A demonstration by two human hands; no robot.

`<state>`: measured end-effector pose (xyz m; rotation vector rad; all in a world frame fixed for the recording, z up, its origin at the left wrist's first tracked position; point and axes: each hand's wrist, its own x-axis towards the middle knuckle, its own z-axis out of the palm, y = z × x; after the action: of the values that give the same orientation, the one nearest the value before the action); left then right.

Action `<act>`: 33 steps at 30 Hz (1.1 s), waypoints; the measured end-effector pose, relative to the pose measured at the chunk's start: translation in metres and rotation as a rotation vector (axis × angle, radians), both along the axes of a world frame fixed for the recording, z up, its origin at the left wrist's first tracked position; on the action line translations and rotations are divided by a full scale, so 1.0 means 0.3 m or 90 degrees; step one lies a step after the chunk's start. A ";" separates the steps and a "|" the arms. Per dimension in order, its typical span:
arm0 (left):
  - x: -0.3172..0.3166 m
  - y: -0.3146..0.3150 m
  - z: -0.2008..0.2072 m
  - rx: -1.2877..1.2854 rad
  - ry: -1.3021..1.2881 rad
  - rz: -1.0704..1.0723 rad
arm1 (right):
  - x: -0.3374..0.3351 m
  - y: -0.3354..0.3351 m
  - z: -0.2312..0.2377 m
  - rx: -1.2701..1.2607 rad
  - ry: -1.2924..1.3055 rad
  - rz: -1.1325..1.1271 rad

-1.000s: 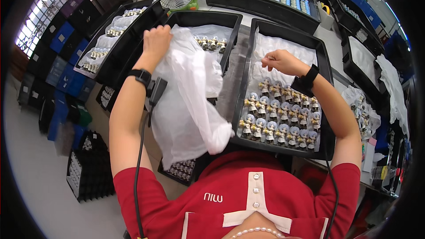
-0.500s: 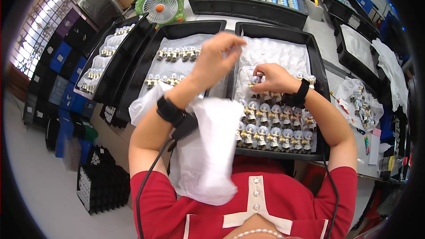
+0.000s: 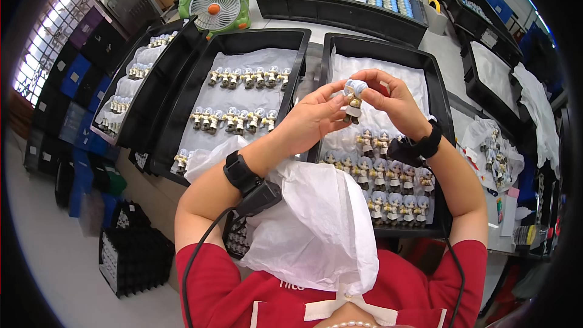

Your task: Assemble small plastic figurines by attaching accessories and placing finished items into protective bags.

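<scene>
A small figurine [image 3: 354, 111] with pale blue hair, a white and gold outfit and dark legs is upright between my hands, above the right tray. My right hand [image 3: 393, 98] pinches it at the head. My left hand [image 3: 316, 115] closes on its other side, thumb and fingertips at the head and body. Below, rows of similar figurines [image 3: 379, 173] fill the near part of the black right tray [image 3: 442, 79], partly hidden by a white sheet. The black left tray [image 3: 267, 37] holds rows of figurines [image 3: 234, 120] on white lining.
A crumpled white sheet [image 3: 310, 218] drapes under my left forearm, toward my chest. At the back stand a green frog-shaped fan [image 3: 214, 9] and a long black tray [image 3: 340, 12]. More figurines [image 3: 495, 155] lie on white wrapping at the right. Stacked crates [image 3: 136, 255] are at lower left.
My right hand has lifted a figurine from the right tray. My left hand has come down and right to meet it. The white sheet has swung right, over part of the near rows.
</scene>
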<state>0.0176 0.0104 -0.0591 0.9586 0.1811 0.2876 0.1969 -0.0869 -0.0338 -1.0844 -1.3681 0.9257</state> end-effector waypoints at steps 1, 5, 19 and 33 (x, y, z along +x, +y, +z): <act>0.002 -0.006 0.022 -0.026 -0.041 -0.044 | -0.004 -0.002 0.004 -0.033 0.037 0.021; -0.005 -0.025 0.043 -0.006 -0.031 -0.029 | -0.002 -0.009 0.006 -0.074 0.030 0.027; -0.004 -0.027 0.017 -0.042 -0.057 0.029 | -0.041 -0.026 -0.012 -0.007 -0.198 -0.041; -0.011 -0.052 0.030 0.251 0.030 0.209 | -0.055 -0.031 -0.021 0.093 -0.263 -0.086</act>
<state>0.0144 -0.0053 -0.0502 1.3273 0.3343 0.6189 0.1803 -0.0963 -0.0400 -1.2830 -1.6454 0.5094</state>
